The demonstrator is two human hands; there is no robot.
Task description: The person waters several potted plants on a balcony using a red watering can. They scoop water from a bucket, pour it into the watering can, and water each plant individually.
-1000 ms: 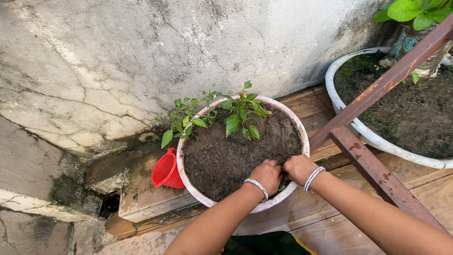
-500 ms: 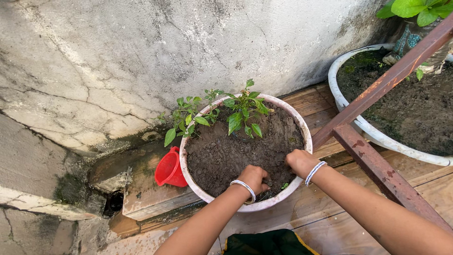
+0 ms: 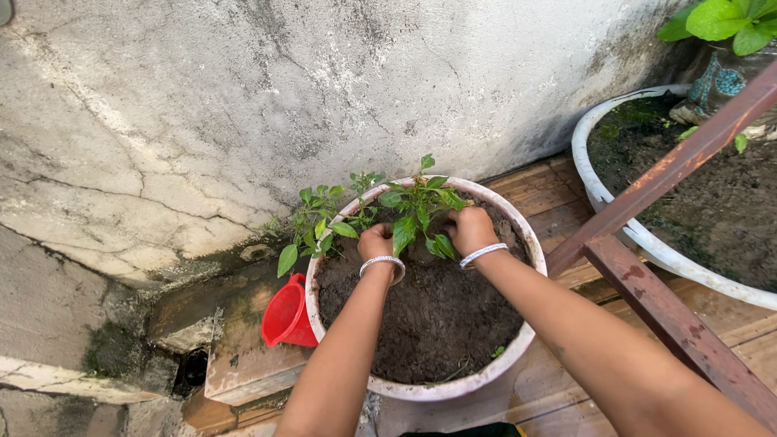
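Soil [image 3: 437,311]: dark, fills white pot [image 3: 421,390], near side bare
Left hand [image 3: 376,240]: curled, pressing soil beside seedling [image 3: 417,209]
Right hand [image 3: 469,229]: curled, opposite side
Progress: seedling upright at far rim, firming seems unfinished
Beyond: red cup [image 3: 285,311], cracked wall [image 3: 243,105]

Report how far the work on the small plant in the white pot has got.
Done: soil in the white pot looks loose and turned. In hand: left hand and right hand press soil on either side of the small plant. Left: a tiny sprout stands near the front rim.
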